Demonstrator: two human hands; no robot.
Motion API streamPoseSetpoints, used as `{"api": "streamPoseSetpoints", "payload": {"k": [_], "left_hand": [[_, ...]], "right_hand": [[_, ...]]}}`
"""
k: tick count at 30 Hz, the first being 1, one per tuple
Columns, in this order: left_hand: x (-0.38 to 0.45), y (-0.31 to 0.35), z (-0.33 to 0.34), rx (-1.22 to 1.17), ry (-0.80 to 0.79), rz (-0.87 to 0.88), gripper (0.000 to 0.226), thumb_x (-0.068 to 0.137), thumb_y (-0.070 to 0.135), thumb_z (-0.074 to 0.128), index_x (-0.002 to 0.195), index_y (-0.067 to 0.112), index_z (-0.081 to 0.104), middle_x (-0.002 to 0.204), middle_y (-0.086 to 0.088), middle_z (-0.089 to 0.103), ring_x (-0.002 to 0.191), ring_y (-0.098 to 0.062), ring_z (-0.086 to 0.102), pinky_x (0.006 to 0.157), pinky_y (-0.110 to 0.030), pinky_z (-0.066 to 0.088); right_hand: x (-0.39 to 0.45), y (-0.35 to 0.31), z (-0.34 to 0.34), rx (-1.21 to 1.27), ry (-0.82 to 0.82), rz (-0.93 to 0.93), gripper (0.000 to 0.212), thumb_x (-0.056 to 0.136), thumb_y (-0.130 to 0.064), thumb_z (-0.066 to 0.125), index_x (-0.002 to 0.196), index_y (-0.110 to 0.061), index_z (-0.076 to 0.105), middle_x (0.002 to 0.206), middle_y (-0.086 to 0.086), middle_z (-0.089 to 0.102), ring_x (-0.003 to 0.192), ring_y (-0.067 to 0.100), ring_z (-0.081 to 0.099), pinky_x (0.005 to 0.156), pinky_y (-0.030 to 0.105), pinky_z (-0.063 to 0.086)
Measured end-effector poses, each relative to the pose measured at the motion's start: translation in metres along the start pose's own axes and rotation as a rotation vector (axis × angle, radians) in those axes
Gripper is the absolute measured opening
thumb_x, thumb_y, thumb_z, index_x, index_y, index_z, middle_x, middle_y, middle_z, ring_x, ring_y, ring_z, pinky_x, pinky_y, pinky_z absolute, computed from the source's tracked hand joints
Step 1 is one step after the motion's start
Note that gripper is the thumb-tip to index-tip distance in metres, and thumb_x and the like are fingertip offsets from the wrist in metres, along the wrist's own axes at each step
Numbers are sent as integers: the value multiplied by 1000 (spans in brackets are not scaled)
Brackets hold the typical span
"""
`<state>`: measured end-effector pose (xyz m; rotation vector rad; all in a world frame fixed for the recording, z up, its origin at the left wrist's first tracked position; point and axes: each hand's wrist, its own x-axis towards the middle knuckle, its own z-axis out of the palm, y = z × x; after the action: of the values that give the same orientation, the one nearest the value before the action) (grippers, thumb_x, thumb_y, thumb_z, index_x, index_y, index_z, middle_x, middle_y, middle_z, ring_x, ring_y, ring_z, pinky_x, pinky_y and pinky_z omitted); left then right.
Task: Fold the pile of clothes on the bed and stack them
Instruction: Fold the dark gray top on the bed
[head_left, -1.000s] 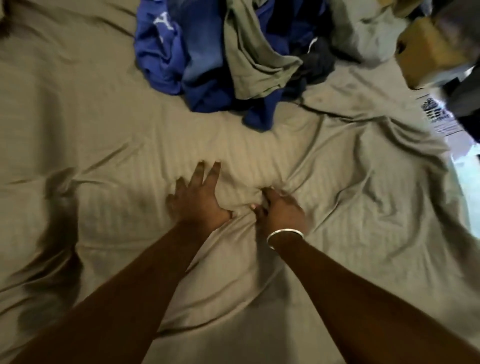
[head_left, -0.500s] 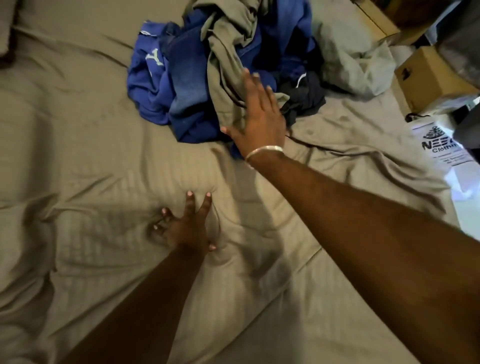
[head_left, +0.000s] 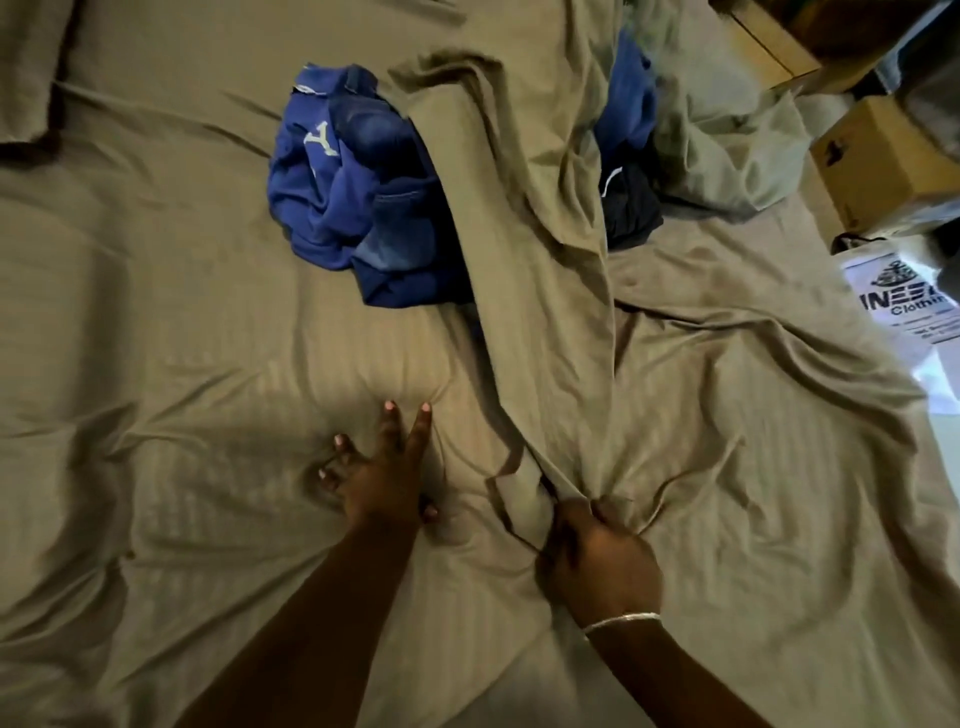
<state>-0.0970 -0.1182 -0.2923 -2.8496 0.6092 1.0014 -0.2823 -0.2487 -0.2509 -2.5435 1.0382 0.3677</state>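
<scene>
A long olive-green garment (head_left: 535, 249) stretches from the clothes pile toward me across the bed. My right hand (head_left: 597, 561) is closed around its near end, low and right of centre. My left hand (head_left: 382, 467) lies flat on the bedsheet (head_left: 156, 312) with fingers spread, just left of the garment and apart from it. The pile at the back holds a blue printed shirt (head_left: 317, 171), denim jeans (head_left: 389, 208), a black piece (head_left: 631, 202) and more blue cloth (head_left: 628, 104), partly covered by the olive garment.
A crumpled pale green cloth (head_left: 727, 150) lies at the back right of the bed. Cardboard boxes (head_left: 883, 161) stand beyond the right edge, with a white printed bag (head_left: 909, 306) on the floor. A pillow corner (head_left: 31, 67) shows at far left.
My right hand reached to the pile, took the olive garment and drew it back toward me. My left hand stayed pressed on the sheet.
</scene>
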Motion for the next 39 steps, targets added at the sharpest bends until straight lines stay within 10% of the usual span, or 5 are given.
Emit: {"api": "streamPoseSetpoints", "payload": {"k": [4,8,15,26,39], "left_hand": [[0,1,0,19,13,-2,126,76,46,78,141,54,-30,159,9,-30,143,-57,-1,105,-75,18],[-5,5,-3,41,9,-18,118,79,44,75,145,52,-23,161,9,-25,143,-57,0,106,-75,16],[-1,-1,-4,-12,-15,-4,123,76,41,79,143,56,-23,160,13,-25,144,-55,-2,106,-75,14],[1,-4,2,-9,32,-4,120,79,44,76,143,55,-25,159,11,-28,143,-56,-3,108,-75,14],[3,-1,6,54,19,-17,120,78,47,75,145,52,-25,160,10,-27,143,-57,-1,106,-74,15]], "right_hand": [[47,-45,-45,128,529,-227,35,77,-36,59,104,-15,66,122,16,58,106,34,56,82,44,49],[138,-125,-78,43,349,-755,44,83,-18,60,127,-16,60,144,12,49,129,34,49,93,51,47],[202,-95,-69,-568,49,-316,50,99,-38,41,145,-18,39,150,8,35,132,35,36,104,46,31],[195,-11,-126,478,757,-245,15,92,-14,52,94,-2,60,88,16,60,79,23,53,72,30,38],[290,-13,-123,116,356,-246,42,97,-25,44,130,-1,56,134,24,54,119,42,52,98,43,41]]}}
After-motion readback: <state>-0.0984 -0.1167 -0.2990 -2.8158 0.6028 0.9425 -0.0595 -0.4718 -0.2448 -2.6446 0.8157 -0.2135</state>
